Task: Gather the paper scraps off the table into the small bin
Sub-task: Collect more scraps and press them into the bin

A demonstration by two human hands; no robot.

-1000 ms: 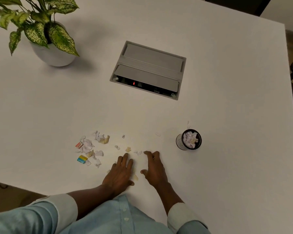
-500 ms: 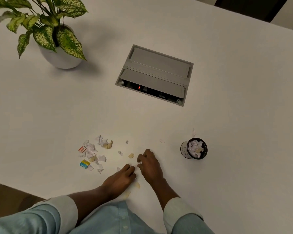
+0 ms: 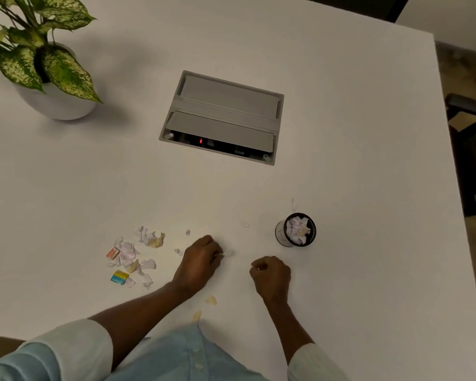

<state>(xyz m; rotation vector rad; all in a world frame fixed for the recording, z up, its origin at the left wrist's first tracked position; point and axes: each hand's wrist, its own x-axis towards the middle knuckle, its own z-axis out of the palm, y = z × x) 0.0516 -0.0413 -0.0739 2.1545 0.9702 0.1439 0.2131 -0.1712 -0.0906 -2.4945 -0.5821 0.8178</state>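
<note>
The fingers of the left hand are curled and a thin white scrap is pinched. A tiny white bit is held in the curled right hand. The round bin nearby is partly filled with crumpled paper. Many torn, crinkly scraps are left on the smooth white surface.
</note>
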